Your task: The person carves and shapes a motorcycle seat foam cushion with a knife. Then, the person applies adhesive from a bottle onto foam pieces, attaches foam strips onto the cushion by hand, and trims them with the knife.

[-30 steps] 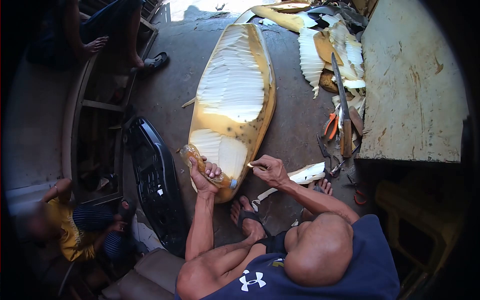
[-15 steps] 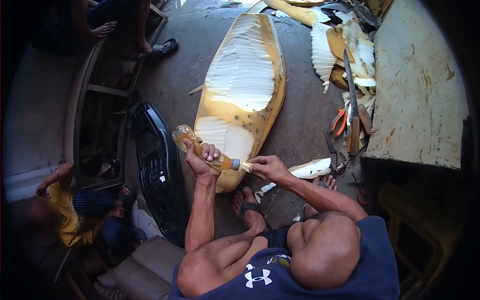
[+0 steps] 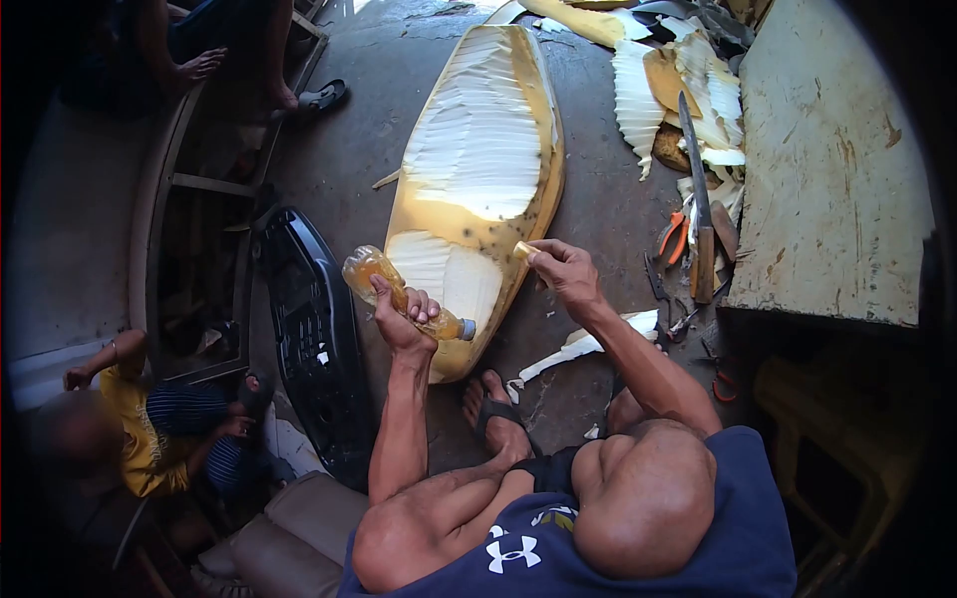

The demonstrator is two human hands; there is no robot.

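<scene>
My left hand (image 3: 404, 317) is wrapped round a clear plastic bottle (image 3: 371, 267) of amber liquid, tilted with its grey tip (image 3: 466, 329) pointing right. Between the thumb and fingers of my right hand (image 3: 565, 271) is a small piece of yellowish foam (image 3: 523, 251). It is held over the right edge of a long foam seat pad (image 3: 477, 130), apart from the bottle. The pad lies on the floor before me, yellow with pale shaved areas and dark spots. Underneath the bottle is its near end.
A black seat base (image 3: 314, 329) lies left. Right are foam scraps (image 3: 638, 100), a long knife (image 3: 704, 219), orange-handled pliers (image 3: 675, 237) and a worn pale board (image 3: 832, 159). A foam strip (image 3: 588, 347) lies near my feet. Another person in a yellow shirt (image 3: 150, 448) sits lower left.
My right hand has moved up and away from the bottle's tip, carrying the small foam piece over the seat pad's edge. My left hand and the bottle have barely moved.
</scene>
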